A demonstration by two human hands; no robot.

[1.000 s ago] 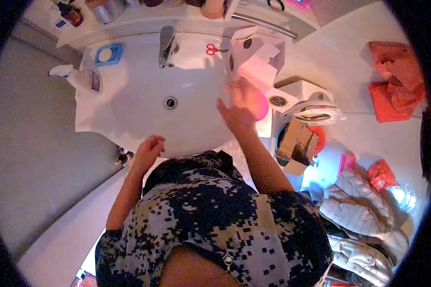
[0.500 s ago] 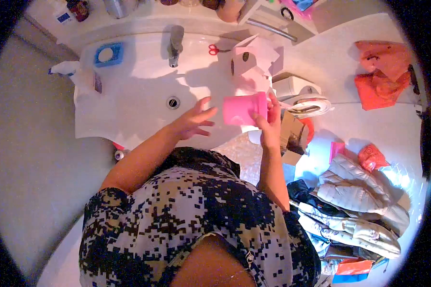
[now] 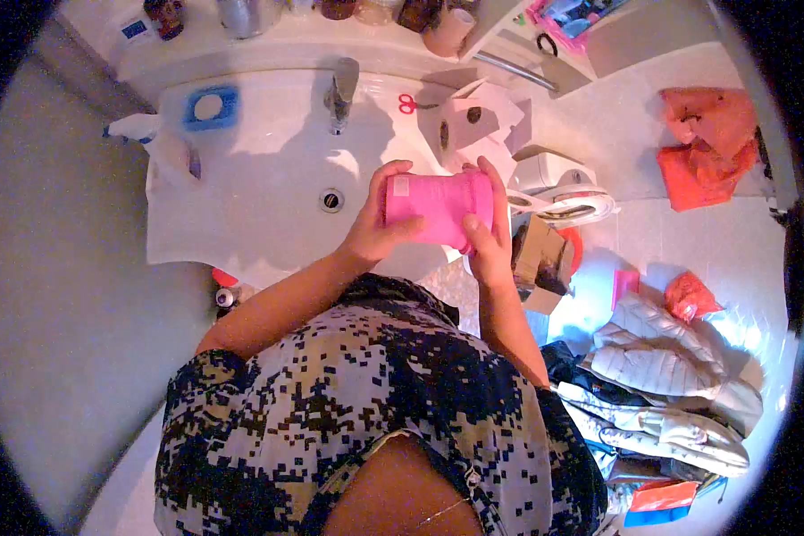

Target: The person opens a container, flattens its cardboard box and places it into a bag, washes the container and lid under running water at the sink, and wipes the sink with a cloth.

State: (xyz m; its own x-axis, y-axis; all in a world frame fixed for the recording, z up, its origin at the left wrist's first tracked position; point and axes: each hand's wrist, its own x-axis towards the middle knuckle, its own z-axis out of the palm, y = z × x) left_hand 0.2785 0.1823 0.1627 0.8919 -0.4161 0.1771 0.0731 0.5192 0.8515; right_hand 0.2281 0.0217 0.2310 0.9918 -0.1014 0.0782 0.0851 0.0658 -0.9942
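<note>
A pink cup-shaped container [image 3: 438,207] lies sideways in the air over the right front of the white sink [image 3: 268,214]. My left hand [image 3: 378,223] grips its left end, which bears a small pale label. Around the wider, rimmed right end are the fingers of my right hand [image 3: 491,228]. Behind the container, on the sink's right side, stands an opened pale pink box [image 3: 482,121] with dark round marks. Red-handled scissors [image 3: 408,104] lie to the left of that box.
A faucet [image 3: 341,94] rises at the sink's back. On the left are a blue soap dish [image 3: 212,108] and a white spray bottle [image 3: 165,152]. Jars line the shelf above. To the right are a toilet [image 3: 576,201], a cardboard box [image 3: 542,259] and a pale padded jacket [image 3: 652,348].
My right hand picked up the pink container from the sink's right side and brought it in front of me. My left hand rose from the front edge and closed on its left end.
</note>
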